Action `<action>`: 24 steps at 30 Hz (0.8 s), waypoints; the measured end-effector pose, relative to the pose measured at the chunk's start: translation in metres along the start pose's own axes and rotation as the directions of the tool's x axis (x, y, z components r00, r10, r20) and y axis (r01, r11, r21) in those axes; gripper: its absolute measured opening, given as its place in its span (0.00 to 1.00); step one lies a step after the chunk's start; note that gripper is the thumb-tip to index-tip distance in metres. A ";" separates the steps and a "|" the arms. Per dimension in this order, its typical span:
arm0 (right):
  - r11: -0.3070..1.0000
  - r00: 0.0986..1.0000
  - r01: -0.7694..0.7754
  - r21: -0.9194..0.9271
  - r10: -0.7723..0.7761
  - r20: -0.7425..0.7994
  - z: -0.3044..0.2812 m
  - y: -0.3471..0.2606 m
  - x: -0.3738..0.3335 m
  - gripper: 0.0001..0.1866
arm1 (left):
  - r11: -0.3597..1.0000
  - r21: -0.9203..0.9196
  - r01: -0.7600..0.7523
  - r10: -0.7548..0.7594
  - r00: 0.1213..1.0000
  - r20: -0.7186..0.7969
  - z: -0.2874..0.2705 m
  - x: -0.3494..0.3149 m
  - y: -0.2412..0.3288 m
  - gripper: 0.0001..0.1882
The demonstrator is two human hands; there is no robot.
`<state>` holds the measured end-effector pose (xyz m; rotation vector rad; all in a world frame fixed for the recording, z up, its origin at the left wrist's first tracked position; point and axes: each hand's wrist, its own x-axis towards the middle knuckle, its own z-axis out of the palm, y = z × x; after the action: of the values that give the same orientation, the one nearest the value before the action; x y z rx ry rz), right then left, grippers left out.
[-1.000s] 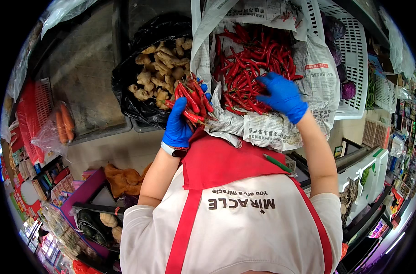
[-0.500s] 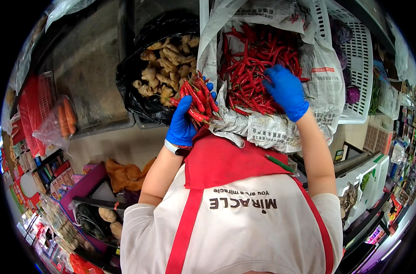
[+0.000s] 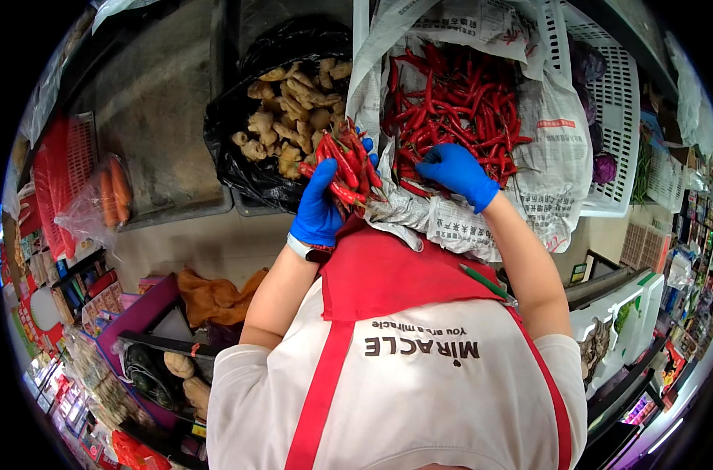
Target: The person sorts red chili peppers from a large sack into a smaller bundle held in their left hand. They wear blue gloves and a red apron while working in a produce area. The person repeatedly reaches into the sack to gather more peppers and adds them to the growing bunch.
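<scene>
My left hand [image 3: 319,207], in a blue glove, is closed around a bunch of red chili peppers [image 3: 345,168], fingertips showing on the bunch's far side. To its right, a heap of red chilies [image 3: 470,102] lies on printed newspaper [image 3: 556,149] lining a crate. My right hand [image 3: 460,174], also blue-gloved, is at the heap's near edge with thumb and fingers drawn together. Whatever might be between those fingertips is too hidden to name. The two hands are apart, with a fold of newspaper between them.
Ginger roots [image 3: 294,117] fill a black plastic bag [image 3: 225,149] beyond my left hand. Further left are a dark tray [image 3: 149,117] and bagged carrots [image 3: 115,192]. A white slatted basket [image 3: 624,117] with purple cabbages [image 3: 604,168] stands at the right.
My right hand has moved left and nearer to me, from the heap's right side to its near edge, fingers drawing together. My left hand still holds the bunch, slightly shifted in view.
</scene>
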<state>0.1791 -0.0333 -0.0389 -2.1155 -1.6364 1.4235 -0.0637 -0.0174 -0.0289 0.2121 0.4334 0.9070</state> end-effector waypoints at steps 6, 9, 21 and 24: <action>0.968 0.985 -0.041 -0.249 -0.003 -0.175 -0.023 -0.009 -0.033 0.17 | 0.999 -0.041 0.026 -0.025 1.000 0.010 0.001 -0.006 0.002 0.33; 1.000 0.977 -0.008 -0.027 0.002 -0.214 -0.038 -0.016 -0.062 0.15 | 0.999 0.046 0.027 -0.026 0.999 -0.029 -0.001 -0.008 -0.001 0.39; 0.886 0.861 0.414 -0.209 -0.456 -0.224 0.021 -0.128 -0.070 0.14 | 0.990 0.131 0.048 -0.054 0.998 0.039 -0.015 -0.010 -0.003 0.44; 0.902 0.854 0.427 -0.059 -0.424 -0.302 0.011 -0.124 -0.073 0.12 | 0.998 0.004 0.057 -0.057 0.998 -0.022 -0.006 -0.009 -0.001 0.39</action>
<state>0.0860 -0.0458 0.0713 -1.7058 -1.8077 0.9099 -0.0705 -0.0249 -0.0321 0.1929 0.4598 0.8529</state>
